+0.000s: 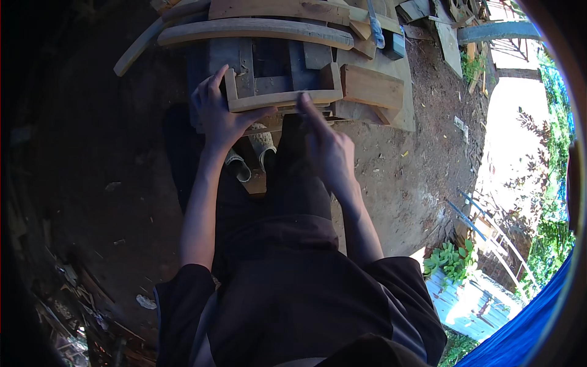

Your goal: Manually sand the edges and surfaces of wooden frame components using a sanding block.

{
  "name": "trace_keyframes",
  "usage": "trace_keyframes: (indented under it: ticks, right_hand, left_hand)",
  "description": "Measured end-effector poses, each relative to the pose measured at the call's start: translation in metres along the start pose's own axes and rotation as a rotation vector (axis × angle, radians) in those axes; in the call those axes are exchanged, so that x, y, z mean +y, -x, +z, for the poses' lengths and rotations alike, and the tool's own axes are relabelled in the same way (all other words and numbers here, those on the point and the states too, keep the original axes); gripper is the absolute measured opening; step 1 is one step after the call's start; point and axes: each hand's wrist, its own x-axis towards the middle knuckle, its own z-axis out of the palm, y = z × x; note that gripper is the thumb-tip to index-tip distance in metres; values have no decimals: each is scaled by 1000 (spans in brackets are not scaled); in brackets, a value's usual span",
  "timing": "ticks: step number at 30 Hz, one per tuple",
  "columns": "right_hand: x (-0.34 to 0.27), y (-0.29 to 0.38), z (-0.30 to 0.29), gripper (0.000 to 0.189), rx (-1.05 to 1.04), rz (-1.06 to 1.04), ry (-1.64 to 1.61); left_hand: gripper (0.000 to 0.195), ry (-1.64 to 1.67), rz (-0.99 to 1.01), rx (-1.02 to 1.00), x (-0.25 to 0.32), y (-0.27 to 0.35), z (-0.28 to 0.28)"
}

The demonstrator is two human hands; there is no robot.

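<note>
A small wooden frame point(284, 99), with a long bar and upright end pieces, lies at the near edge of a low wooden workbench. My left hand point(220, 110) spreads around its left corner, thumb along the near side and fingers up beside the end piece. My right hand point(328, 142) is at the right part of the bar, index finger extended to its near edge; whether it holds something small there cannot be made out. A wooden block point(372, 87) lies right of the frame. Beyond it stretches a long curved wooden slat point(257, 33).
More boards point(279, 10) are piled at the far side, with a tool wrapped in plastic point(377, 32) and a blue block point(395, 46) at the right. Below the bench are my feet. Scrap wood point(82, 293) litters the dirt floor at lower left.
</note>
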Motion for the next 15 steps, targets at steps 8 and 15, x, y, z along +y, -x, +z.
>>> trace_keyframes:
  ticks: [8, 15]
  right_hand:
    - [12, -9, 5, 71, 176, 77, -25]
    - [-6, -8, 19, 64, 118, -11, -43]
  left_hand:
    - [116, 0, 12, 13, 0, 1, 4]
    - [115, -25, 31, 23, -1, 0, 2]
